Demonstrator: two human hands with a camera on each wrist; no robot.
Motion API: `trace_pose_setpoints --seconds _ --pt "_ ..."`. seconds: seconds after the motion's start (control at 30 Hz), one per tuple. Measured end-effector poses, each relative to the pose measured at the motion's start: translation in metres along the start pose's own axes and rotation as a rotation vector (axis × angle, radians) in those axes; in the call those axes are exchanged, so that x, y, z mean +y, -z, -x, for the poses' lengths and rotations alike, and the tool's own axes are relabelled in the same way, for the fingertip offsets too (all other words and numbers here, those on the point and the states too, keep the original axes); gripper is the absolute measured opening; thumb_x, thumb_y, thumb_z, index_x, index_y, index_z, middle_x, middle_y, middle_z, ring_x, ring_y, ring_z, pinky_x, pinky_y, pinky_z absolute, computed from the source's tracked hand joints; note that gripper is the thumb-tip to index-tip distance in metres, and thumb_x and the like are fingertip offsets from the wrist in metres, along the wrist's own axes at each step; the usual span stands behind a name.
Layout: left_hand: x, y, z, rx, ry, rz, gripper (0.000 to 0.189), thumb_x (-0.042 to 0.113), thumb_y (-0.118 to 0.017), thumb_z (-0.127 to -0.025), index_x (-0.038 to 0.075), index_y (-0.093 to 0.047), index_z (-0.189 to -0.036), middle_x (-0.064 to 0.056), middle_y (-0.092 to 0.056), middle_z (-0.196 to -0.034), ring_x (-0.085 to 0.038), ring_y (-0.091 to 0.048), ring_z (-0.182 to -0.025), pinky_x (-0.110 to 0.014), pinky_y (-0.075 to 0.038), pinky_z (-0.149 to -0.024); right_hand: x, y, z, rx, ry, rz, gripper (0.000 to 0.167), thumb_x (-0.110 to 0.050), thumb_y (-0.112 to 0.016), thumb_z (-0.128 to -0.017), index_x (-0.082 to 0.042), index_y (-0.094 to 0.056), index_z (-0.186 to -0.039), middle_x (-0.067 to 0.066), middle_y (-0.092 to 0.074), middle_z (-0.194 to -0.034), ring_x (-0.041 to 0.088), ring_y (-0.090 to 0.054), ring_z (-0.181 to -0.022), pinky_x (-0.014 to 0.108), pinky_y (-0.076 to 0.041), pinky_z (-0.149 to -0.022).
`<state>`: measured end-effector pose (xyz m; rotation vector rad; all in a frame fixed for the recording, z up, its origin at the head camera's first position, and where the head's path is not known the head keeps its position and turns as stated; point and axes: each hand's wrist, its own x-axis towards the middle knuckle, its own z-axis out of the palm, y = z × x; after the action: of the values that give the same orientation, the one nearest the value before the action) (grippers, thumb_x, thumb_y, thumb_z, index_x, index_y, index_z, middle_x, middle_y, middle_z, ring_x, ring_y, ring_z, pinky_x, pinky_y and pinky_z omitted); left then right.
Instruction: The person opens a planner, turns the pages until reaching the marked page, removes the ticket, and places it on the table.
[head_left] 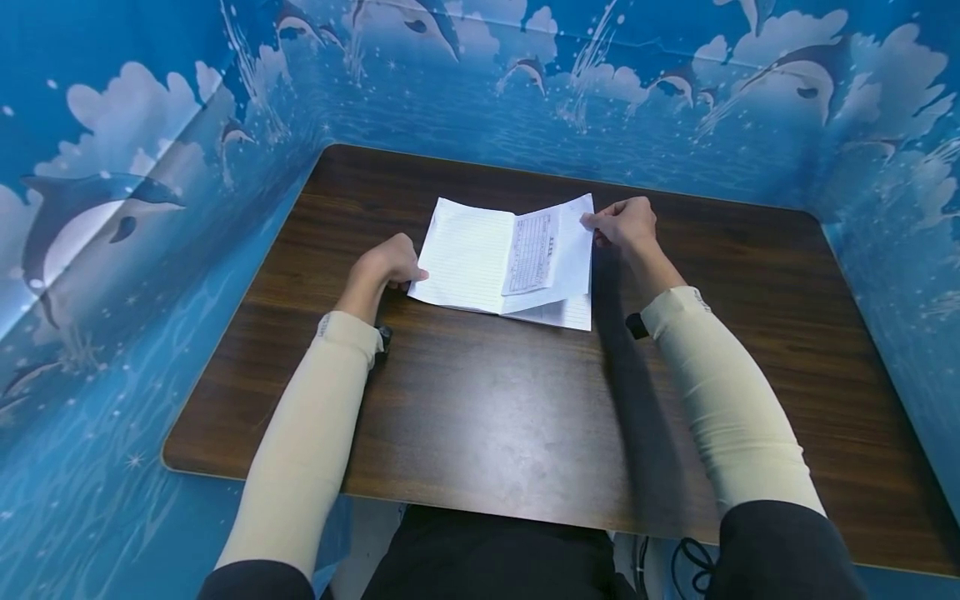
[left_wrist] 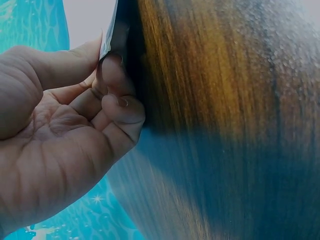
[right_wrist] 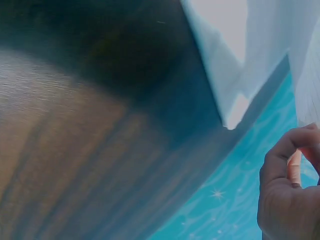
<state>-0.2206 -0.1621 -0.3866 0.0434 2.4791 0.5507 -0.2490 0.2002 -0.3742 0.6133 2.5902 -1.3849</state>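
Note:
An open notebook (head_left: 462,254) with lined white pages lies toward the back of the table. My left hand (head_left: 388,262) grips its lower left edge; the left wrist view shows the thumb on top and curled fingers of that hand (left_wrist: 75,110) beneath the pages. On the right side a page (head_left: 573,242) is lifted, pinched at its outer edge by my right hand (head_left: 624,223). A smaller printed sheet (head_left: 532,250) with rows of a form lies against that page. In the right wrist view the right hand (right_wrist: 290,185) shows only partly, beside the raised page (right_wrist: 306,75).
The brown wood-grain table (head_left: 480,400) has rounded corners and stands against a blue dolphin-print backdrop (head_left: 480,108) at the back and sides. Black cables (head_left: 693,560) hang below the front edge. The right arm casts a shadow across the tabletop.

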Motion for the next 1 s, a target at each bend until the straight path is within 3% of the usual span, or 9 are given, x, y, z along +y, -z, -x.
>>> trace_pose_setpoints --seconds 0.23,0.5,0.7,0.87,1.0 --pt "-0.005 -0.001 -0.002 0.004 -0.011 -0.008 0.042 0.025 -0.064 -0.109 0.003 -0.066 -0.073 -0.005 -0.06 -0.068 -0.019 -0.053 -0.067 -0.03 -0.044 -0.066 -0.033 -0.003 0.006 -0.024 0.038 -0.051 0.02 -0.028 -0.079 -0.1 -0.008 -0.073 -0.099 0.001 -0.069 -0.082 0.014 -0.074 -0.07 0.021 -0.06 -0.064" --pt "-0.006 -0.003 -0.004 0.024 -0.038 -0.019 0.043 0.022 -0.065 -0.108 0.004 -0.063 -0.07 -0.003 -0.058 -0.064 -0.017 -0.052 -0.063 -0.029 -0.044 -0.063 -0.07 -0.01 0.017 -0.11 0.062 -0.157 0.018 -0.022 -0.078 -0.1 -0.006 -0.07 -0.096 0.0 -0.07 -0.067 0.01 -0.072 -0.055 0.024 -0.061 -0.061" --pt "-0.012 -0.002 -0.005 0.012 -0.04 -0.023 0.043 0.023 -0.064 -0.109 0.003 -0.065 -0.071 -0.003 -0.057 -0.064 -0.019 -0.051 -0.065 -0.03 -0.043 -0.065 -0.094 -0.035 0.025 -0.143 0.106 -0.194 0.019 -0.022 -0.078 -0.1 -0.007 -0.071 -0.091 0.0 -0.07 -0.07 0.009 -0.072 -0.055 0.024 -0.062 -0.062" --pt "-0.012 -0.001 -0.006 0.013 -0.05 -0.065 0.043 0.024 -0.064 -0.109 0.002 -0.066 -0.072 -0.003 -0.057 -0.064 -0.017 -0.052 -0.064 -0.03 -0.044 -0.065 -0.11 -0.059 0.027 -0.145 0.157 -0.143 0.02 -0.026 -0.077 -0.1 -0.01 -0.071 -0.09 -0.001 -0.069 -0.082 0.007 -0.071 -0.062 0.024 -0.063 -0.064" --pt "-0.009 -0.002 -0.007 0.017 -0.053 -0.072 0.049 0.023 -0.065 -0.108 0.008 -0.058 -0.063 -0.001 -0.054 -0.06 -0.015 -0.049 -0.06 -0.028 -0.042 -0.062 -0.121 -0.08 0.028 -0.158 0.189 -0.104 0.021 -0.027 -0.077 -0.1 -0.012 -0.071 -0.088 0.001 -0.067 -0.087 0.007 -0.069 -0.063 0.026 -0.064 -0.066"
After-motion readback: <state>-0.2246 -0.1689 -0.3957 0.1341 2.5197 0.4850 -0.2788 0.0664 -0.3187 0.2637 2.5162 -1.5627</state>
